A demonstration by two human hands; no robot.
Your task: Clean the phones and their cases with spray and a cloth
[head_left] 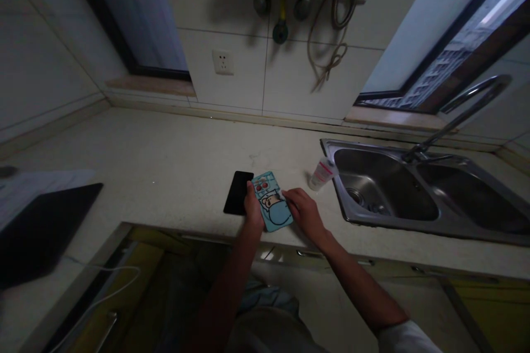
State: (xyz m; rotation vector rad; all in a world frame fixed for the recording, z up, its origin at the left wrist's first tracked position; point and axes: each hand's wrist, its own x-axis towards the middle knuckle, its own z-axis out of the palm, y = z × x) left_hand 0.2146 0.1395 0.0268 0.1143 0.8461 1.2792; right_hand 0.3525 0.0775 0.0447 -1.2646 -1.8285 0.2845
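Observation:
A light-blue phone case [278,214] with a cartoon animal printed on it is held over the front of the counter, its printed back facing up. Whether a phone sits inside it, I cannot tell. My left hand [252,207] grips its left edge, thumb on top and fingers underneath. At the right edge, my right hand [305,210] has its fingers closed in a pinch against the case. A black phone-like slab [237,194] lies flat on the counter just left of my left hand. To the right of my hands is a small whitish tube [321,175] with pink print, beside the sink.
A double steel sink [345,207] with a tall faucet [467,110] is set into the right of the counter [165,165]. On the left lie a dark flat panel [45,231] and a white cable [111,269]. Hoses and a socket [223,62] are on the tiled wall.

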